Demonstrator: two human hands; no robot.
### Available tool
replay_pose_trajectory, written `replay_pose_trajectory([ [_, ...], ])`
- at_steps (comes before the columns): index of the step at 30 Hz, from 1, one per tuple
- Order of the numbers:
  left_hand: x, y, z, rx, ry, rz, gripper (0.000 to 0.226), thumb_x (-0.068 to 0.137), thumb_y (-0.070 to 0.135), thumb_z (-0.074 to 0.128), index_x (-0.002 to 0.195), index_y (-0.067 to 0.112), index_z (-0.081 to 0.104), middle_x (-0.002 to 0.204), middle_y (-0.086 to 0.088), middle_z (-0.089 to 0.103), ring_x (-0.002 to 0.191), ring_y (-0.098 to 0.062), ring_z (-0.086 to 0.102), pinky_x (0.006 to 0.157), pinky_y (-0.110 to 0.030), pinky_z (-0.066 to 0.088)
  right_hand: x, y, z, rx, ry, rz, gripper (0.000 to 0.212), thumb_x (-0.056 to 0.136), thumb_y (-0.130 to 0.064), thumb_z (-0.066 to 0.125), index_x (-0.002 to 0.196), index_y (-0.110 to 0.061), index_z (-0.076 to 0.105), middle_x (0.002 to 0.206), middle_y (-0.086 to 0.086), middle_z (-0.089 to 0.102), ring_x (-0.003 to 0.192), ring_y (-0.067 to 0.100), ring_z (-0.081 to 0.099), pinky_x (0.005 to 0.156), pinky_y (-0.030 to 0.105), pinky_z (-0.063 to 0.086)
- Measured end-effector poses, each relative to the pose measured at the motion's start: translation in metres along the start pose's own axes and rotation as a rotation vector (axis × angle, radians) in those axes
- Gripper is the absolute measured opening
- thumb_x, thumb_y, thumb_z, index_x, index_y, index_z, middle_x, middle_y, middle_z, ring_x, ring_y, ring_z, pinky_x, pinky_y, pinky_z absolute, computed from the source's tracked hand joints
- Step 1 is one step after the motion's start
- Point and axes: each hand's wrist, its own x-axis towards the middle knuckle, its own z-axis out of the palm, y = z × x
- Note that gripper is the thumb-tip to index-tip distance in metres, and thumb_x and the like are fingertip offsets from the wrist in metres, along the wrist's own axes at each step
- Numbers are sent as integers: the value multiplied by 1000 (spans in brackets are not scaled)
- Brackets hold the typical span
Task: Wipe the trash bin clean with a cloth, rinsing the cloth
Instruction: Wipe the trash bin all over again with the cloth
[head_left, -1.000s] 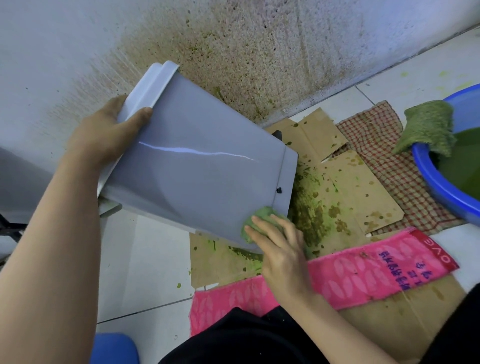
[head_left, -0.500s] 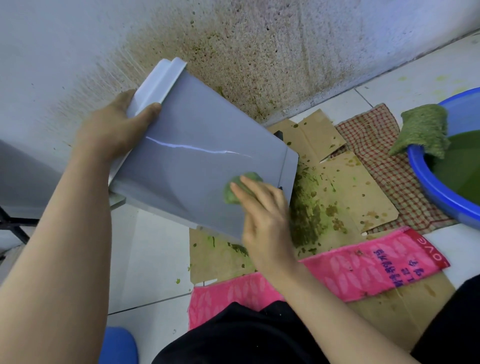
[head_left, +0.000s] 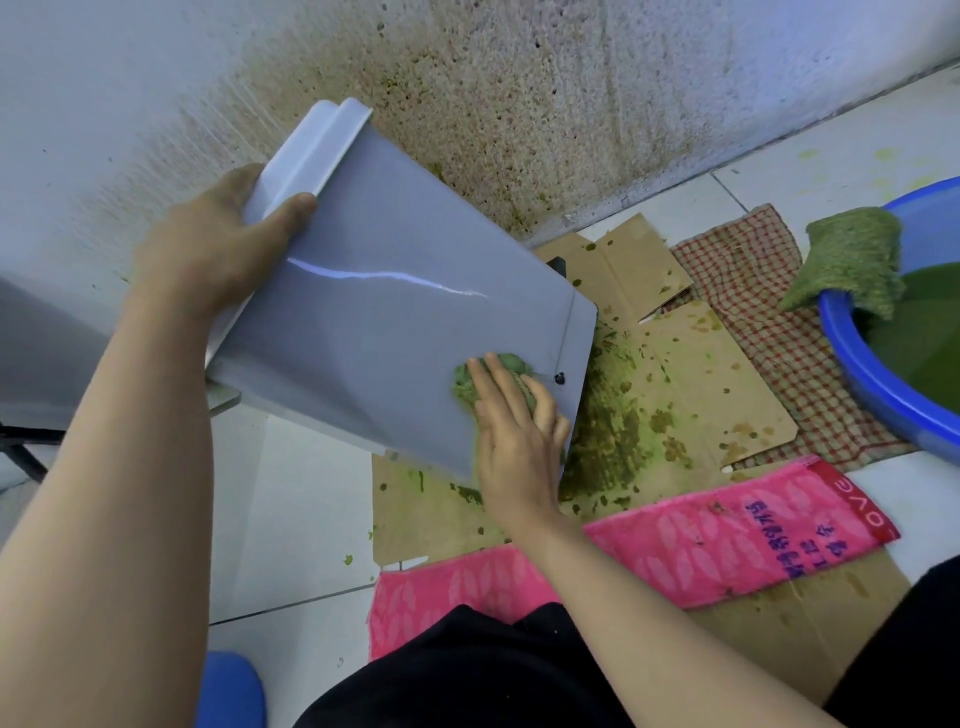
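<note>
The trash bin (head_left: 395, 312) is tipped off the floor at the centre of the head view, rim towards 11 o'clock and base towards 4 o'clock, above stained cardboard (head_left: 701, 395). The left hand (head_left: 208, 249) grips the rim at 10 o'clock, thumb curled over the lip. The right hand (head_left: 514, 441), fingers nearly straight, presses a green cloth (head_left: 470, 384) flat on the bin's side near the base. This looks like the wiping step. The cloth appears loaded with green muck, so the next move probably calls for rinsing it in the blue basin (head_left: 857, 374) at 3 o'clock, though its water is already green.
</note>
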Motion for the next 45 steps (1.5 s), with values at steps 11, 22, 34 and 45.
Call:
replay_pose_trajectory([
  [11, -6, 12, -1, 49, 3, -15, 71, 89, 73, 39, 151, 40, 30, 149, -9, 49, 133, -38, 46, 108, -48, 35, 4, 58, -52, 307, 179, 366, 41, 101, -12, 45, 142, -21, 49, 141, -8, 52, 114, 3, 36, 93, 4, 24],
  [22, -2, 6, 1, 61, -5, -17, 72, 90, 72, 40, 152, 37, 30, 152, -7, 46, 135, -38, 44, 109, -50, 34, 94, -79, 6, 172, -115, 71, 49, 104, -44, 22, 153, -37, 25, 161, -18, 19, 149, 17, 13, 112, 43, 13],
  [34, -18, 32, -3, 119, 25, -8, 63, 96, 64, 39, 152, 36, 29, 146, -13, 51, 130, -41, 46, 103, -48, 37, 122, 59, -29, -89, -184, 350, 42, 107, -29, 28, 147, -25, 39, 151, -7, 43, 128, 23, 37, 103, 39, 24],
  [45, -43, 73, -3, -36, 22, 11, 73, 91, 65, 47, 154, 34, 30, 151, -7, 48, 134, -35, 47, 109, -46, 38, 108, 38, -137, 1515, -65, 1083, 39, 104, -35, 42, 109, -9, 70, 109, 15, 71, 94, 29, 69, 79, 42, 59],
])
